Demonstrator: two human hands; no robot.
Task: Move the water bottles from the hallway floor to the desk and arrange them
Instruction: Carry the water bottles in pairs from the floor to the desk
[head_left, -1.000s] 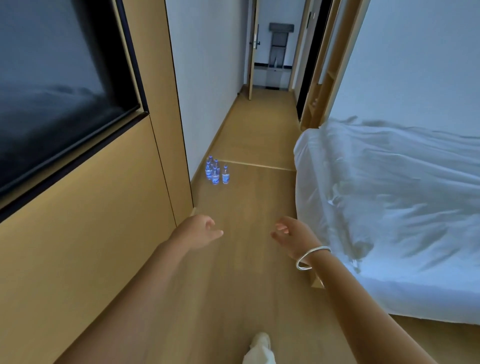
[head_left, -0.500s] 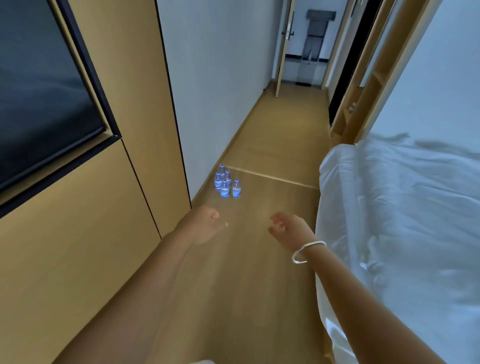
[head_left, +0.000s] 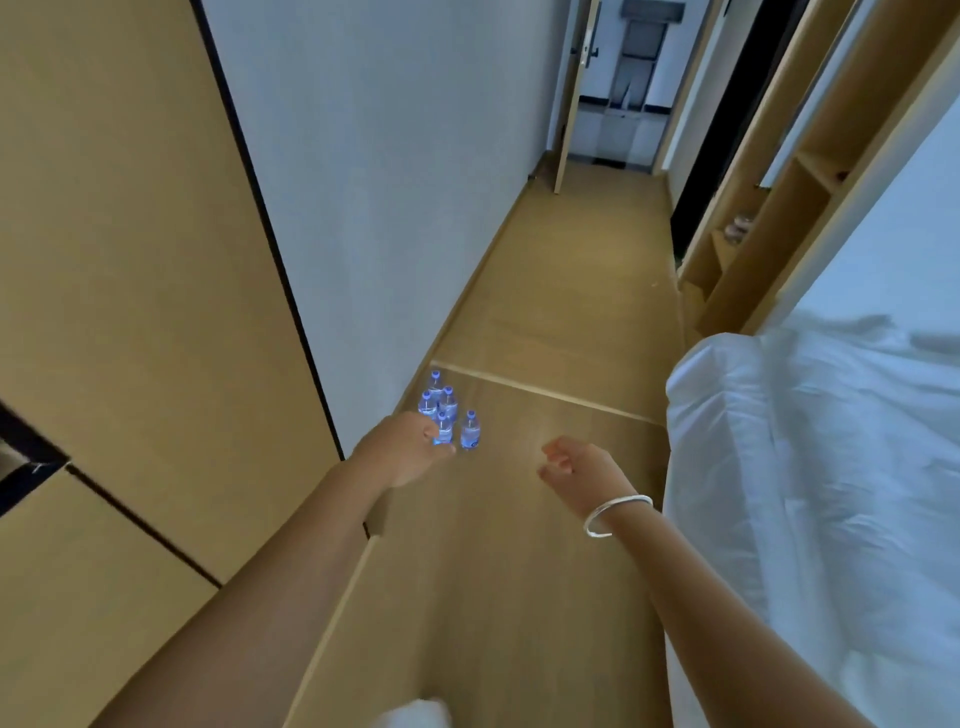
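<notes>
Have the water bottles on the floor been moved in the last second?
No. The water bottles still stand clustered beside the white wall, just short of the floor seam; only the camera has come closer.

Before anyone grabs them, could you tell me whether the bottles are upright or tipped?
Upright: all five bottles stand on the floor, blue caps up.
</notes>
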